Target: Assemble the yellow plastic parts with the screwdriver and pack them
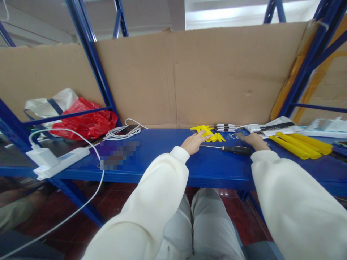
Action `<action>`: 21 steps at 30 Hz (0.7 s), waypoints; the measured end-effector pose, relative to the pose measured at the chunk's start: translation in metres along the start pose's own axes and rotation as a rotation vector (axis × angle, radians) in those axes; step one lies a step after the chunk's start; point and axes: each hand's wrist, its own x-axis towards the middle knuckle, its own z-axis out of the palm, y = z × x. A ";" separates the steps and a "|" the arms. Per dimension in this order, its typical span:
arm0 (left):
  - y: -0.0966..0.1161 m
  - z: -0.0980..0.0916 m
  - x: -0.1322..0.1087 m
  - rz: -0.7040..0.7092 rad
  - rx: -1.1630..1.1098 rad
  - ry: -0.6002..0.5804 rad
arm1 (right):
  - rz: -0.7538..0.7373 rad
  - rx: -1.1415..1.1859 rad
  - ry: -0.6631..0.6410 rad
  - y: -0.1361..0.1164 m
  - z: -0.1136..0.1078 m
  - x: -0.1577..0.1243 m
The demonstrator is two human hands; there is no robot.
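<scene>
My left hand (194,142) rests at the near left edge of a pile of small yellow plastic pieces (208,133), its fingers stretched out over them. My right hand (256,141) is low over the blue shelf, its fingertips at a small greyish flat piece (240,136); whether it grips this piece is too small to tell. Between the hands lies a screwdriver (235,150) with a black handle, its shaft pointing left. Tiny metallic bits (233,136) are scattered beyond it. Behind them sits a stack of small black-and-white packets (225,127).
Yellow tubes (300,144) and white packages (282,126) lie on the right. On the left are a coiled white cable (121,133), a power strip (63,162) with a hanging cord, and a red bag (84,119). Cardboard (189,79) and blue posts stand behind.
</scene>
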 end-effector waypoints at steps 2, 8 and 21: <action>-0.001 0.001 0.000 0.006 -0.001 0.007 | 0.098 -0.130 0.004 -0.006 0.000 -0.004; -0.004 0.008 0.004 0.045 -0.039 0.051 | -0.284 -0.247 0.127 -0.038 0.004 -0.022; -0.004 0.013 0.004 0.111 -0.132 0.113 | -1.254 -0.278 -0.055 -0.094 0.027 -0.053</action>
